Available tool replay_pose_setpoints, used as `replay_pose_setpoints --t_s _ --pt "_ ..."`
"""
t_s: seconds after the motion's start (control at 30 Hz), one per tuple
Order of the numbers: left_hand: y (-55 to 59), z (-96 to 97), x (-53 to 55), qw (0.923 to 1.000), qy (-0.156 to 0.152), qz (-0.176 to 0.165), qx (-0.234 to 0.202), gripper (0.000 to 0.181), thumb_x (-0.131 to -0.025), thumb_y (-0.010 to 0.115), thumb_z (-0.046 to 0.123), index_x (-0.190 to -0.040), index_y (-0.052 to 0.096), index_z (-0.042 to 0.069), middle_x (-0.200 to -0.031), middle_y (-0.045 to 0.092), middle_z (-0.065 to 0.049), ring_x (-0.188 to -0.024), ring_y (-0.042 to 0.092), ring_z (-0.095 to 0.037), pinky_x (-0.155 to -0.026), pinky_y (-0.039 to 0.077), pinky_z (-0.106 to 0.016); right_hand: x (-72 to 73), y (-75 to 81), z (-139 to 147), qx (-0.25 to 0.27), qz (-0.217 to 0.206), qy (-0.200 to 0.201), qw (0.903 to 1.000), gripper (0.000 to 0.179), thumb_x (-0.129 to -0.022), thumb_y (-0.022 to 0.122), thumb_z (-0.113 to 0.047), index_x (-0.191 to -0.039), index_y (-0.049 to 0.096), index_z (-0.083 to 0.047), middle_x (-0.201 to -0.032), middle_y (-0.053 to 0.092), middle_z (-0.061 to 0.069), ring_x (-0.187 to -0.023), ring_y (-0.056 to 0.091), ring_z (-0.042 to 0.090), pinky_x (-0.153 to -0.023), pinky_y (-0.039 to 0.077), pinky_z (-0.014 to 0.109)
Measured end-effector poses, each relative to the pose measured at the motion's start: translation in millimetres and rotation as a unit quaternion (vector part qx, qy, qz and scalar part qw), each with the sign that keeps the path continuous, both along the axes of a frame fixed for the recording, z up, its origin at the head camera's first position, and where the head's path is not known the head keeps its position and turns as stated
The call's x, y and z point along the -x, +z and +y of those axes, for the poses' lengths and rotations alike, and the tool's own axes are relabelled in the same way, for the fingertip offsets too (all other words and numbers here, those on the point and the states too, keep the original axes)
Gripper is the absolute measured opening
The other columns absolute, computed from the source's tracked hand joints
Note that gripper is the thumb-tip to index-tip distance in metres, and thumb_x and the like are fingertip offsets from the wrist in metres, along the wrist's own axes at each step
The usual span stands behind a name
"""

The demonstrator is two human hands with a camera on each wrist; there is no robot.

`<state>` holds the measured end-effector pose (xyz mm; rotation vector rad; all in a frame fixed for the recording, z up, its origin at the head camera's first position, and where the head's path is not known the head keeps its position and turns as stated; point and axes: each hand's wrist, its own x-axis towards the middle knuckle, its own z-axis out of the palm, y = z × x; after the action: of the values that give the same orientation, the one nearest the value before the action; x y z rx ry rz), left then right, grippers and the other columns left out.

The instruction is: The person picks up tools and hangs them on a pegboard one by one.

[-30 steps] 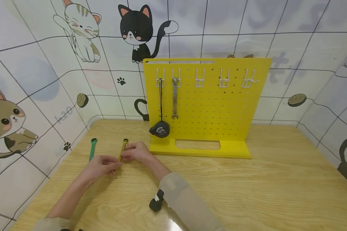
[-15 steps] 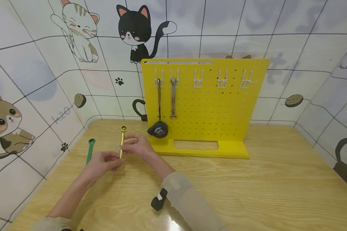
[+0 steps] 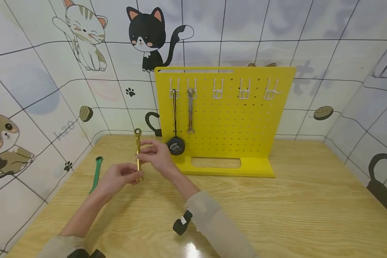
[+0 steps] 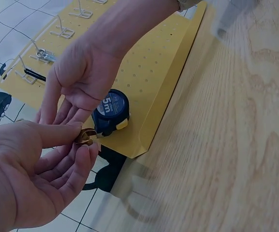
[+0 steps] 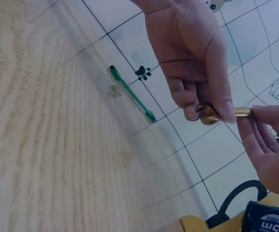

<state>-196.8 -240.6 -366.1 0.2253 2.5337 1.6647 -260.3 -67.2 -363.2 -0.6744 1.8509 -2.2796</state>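
Observation:
A gold combination wrench (image 3: 138, 143) stands nearly upright above the table, ring end up. Its lower end is pinched between thumb and fingers of my left hand (image 3: 120, 177); the open end pokes out there in the left wrist view. Higher on the shaft, my right hand (image 3: 156, 156) pinches it between thumb and fingers. In the right wrist view the left hand (image 5: 190, 53) grips the wrench (image 5: 243, 112) by its open end, and the right hand (image 5: 274, 145) holds the shaft. A green wrench (image 3: 97, 173) lies on the table left of the left hand.
Behind the right hand stands a yellow pegboard (image 3: 225, 125) with several white hooks. A black tape measure (image 3: 175, 145) hangs by its cord from the leftmost hook, and a silver wrench (image 3: 190, 111) from the second. The wooden table (image 3: 293, 208) reaches to the cat-patterned wall (image 3: 122, 71).
Both hands have lifted the gold wrench up off the table and turned it from leaning to nearly upright. The head view has shifted slightly.

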Motion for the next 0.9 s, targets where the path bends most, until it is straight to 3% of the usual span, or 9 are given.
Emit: replay_pose_setpoints --t_s 0.37,0.63,0.9 --pt "3.4 18.5 9.7 0.9992 0.001 0.039 0.004 0.031 -0.094 0.074 0.026 -0.105 0.068 -0.003 -0.092 0.073 -0.011 -0.089 0.069 -0.028 -0.085 0.057 -0.041 -0.2 12.2 21 0.004 0.075 -0.028 0.9968 0.034 -0.089 0.074 0.004 -0.122 0.067 0.000 -0.097 0.070 0.023 -0.078 0.070 0.017 -0.076 0.061 0.038" --pt "5.5 38.3 18.6 0.9981 0.001 0.062 0.005 0.032 -0.094 0.074 0.030 -0.104 0.069 0.000 -0.095 0.073 -0.015 -0.092 0.069 -0.037 -0.086 0.056 -0.047 4.5 17.0 40 0.012 0.086 -0.058 0.9945 0.035 -0.088 0.074 0.005 -0.123 0.067 0.000 -0.095 0.071 0.015 -0.077 0.069 0.014 -0.076 0.061 0.042" --pt "9.0 63.0 33.3 0.9960 -0.004 0.090 -0.003 0.025 -0.094 0.074 0.025 -0.101 0.070 0.001 -0.086 0.072 -0.008 -0.089 0.067 -0.042 -0.080 0.057 -0.048 10.0 24.4 63 0.020 0.089 -0.085 0.9923 0.036 -0.089 0.073 0.006 -0.124 0.066 0.002 -0.093 0.071 0.013 -0.077 0.069 0.015 -0.079 0.060 0.046"
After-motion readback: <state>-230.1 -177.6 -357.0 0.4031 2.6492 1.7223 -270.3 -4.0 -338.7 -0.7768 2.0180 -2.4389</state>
